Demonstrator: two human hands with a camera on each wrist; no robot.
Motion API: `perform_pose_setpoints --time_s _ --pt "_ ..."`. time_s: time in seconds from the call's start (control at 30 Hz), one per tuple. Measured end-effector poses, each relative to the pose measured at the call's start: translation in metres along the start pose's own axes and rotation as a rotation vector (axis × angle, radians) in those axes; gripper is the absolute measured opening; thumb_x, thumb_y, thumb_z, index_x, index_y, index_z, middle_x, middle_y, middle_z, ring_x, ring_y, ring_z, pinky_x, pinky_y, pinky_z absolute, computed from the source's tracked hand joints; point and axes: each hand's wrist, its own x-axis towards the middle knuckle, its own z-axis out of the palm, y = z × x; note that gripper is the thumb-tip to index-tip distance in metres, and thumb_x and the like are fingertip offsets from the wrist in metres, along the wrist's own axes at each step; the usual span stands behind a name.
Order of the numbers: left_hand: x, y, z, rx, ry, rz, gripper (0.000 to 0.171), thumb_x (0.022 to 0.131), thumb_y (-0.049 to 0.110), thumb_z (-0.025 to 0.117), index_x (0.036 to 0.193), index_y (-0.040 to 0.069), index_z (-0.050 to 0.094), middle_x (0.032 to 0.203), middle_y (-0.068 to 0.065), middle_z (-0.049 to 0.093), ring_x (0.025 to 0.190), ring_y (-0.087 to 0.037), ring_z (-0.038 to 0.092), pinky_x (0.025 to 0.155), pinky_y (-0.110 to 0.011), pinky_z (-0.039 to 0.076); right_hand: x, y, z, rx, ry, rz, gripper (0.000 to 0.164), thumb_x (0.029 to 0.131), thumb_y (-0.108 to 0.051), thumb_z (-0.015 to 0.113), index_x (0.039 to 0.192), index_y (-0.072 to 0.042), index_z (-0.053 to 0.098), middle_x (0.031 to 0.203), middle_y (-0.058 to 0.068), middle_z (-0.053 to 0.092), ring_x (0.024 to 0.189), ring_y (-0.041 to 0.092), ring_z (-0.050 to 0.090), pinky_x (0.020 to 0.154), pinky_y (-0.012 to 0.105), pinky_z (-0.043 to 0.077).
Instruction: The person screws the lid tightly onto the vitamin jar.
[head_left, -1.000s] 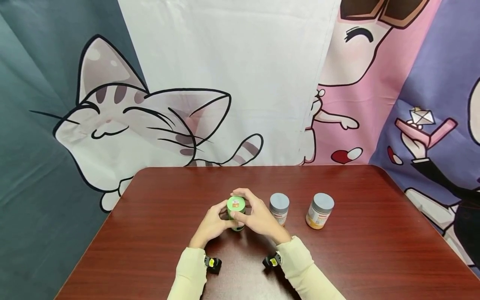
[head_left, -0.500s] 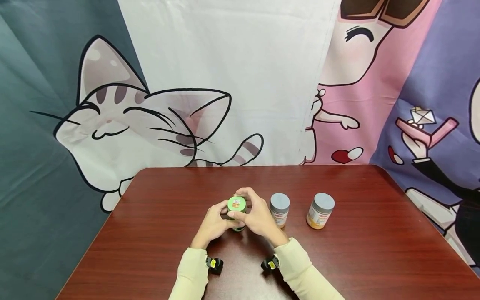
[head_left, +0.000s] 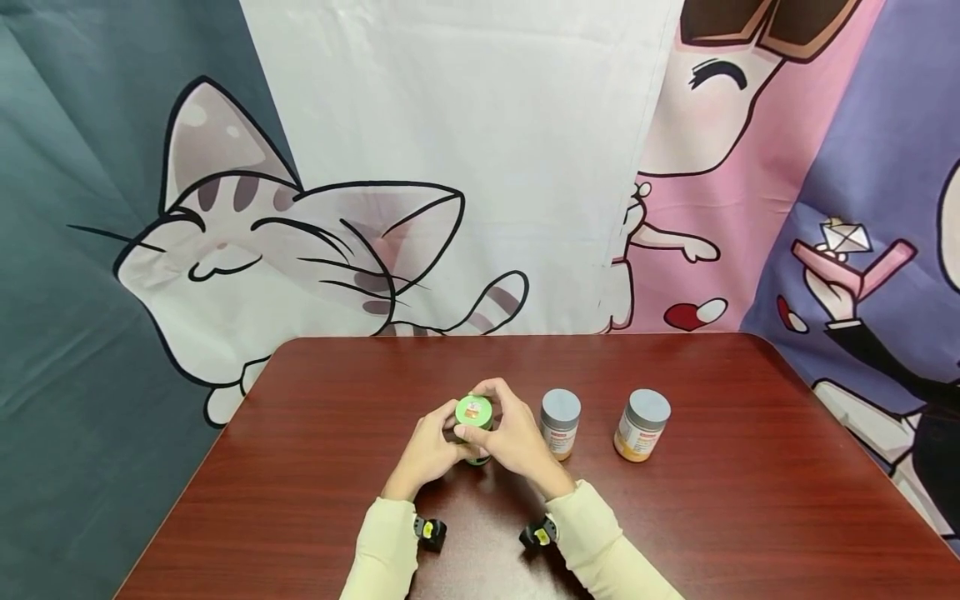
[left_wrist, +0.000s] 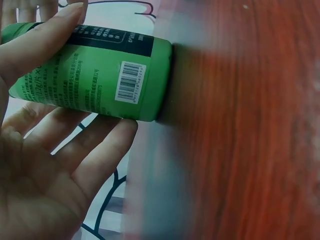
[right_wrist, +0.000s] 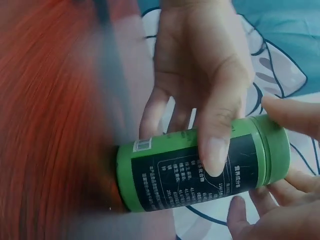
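Observation:
A green bottle (head_left: 475, 413) with a black label panel stands upright on the table between both hands. My left hand (head_left: 424, 454) grips its body; in the left wrist view the thumb lies across the bottle (left_wrist: 105, 75) and the fingers reach round the far side. The right hand (head_left: 516, 435) holds the green cap (right_wrist: 274, 149) at the top, thumb on the near side and fingers behind. The cap sits on the bottle, and a small sticker shows on its top.
Two grey-lidded jars stand to the right: a nearer jar (head_left: 560, 423) close beside the right hand and a farther jar (head_left: 642, 425). All stand on a reddish-brown wooden table (head_left: 337, 392). A printed cloth backdrop (head_left: 465, 100) hangs behind its far edge.
Both hands stay on the green bottle at nearly the same place. The right hand's fingers and wrist have shifted slightly around the cap.

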Motion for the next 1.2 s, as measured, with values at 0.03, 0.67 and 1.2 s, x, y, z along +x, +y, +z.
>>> perform_pose_setpoints --time_s 0.03,0.67,1.2 --pt "-0.001 0.004 -0.001 -0.003 -0.009 0.002 0.048 0.07 0.017 0.08 0.112 0.024 0.057 0.097 0.012 0.067 0.091 -0.007 0.06 0.082 -0.031 0.046 0.0 0.0 -0.001 0.018 -0.017 0.003 0.046 0.076 -0.023 0.076 0.114 -0.016 0.051 0.112 -0.003 0.057 0.087 0.015 0.057 0.072 0.035 0.049" --pt "0.002 -0.002 0.002 0.123 0.038 0.06 0.047 0.066 0.03 0.083 0.106 0.029 0.058 0.091 0.018 0.066 0.09 -0.004 0.059 0.08 -0.028 0.046 0.0 -0.005 -0.004 -0.102 -0.06 -0.051 0.041 0.079 -0.011 0.072 0.114 -0.015 0.051 0.111 -0.004 0.058 0.09 0.011 0.053 0.077 0.035 0.044" --pt "0.0 0.003 0.002 0.138 0.047 0.088 0.044 0.068 0.015 0.079 0.105 0.024 0.059 0.093 0.014 0.067 0.083 -0.003 0.06 0.072 -0.024 0.05 -0.001 -0.011 0.002 -0.109 -0.027 -0.009 0.034 0.08 -0.01 0.071 0.095 -0.011 0.04 0.116 0.003 0.056 0.093 0.012 0.054 0.076 0.027 0.044"
